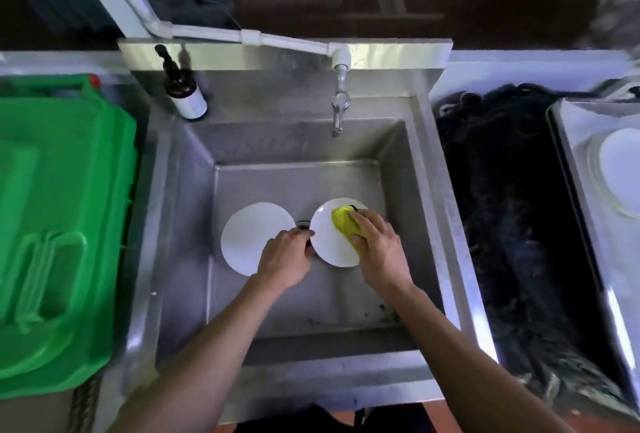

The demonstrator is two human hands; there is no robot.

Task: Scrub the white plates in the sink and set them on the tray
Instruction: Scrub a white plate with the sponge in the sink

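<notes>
Steel sink [180,211] holding two white plates on its floor. Left plate [252,237] lying untouched; right plate [329,245] being steadied at its rim by left hand [285,261], fingers curled. Right hand [379,252] gripping yellow sponge [343,221], pressing it onto that plate. Tray [571,169] sitting far right.

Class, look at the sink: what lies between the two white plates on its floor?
In the head view, the dark drain shows in the gap between the left plate and right plate; the left hand covers the gap's near part.
</notes>
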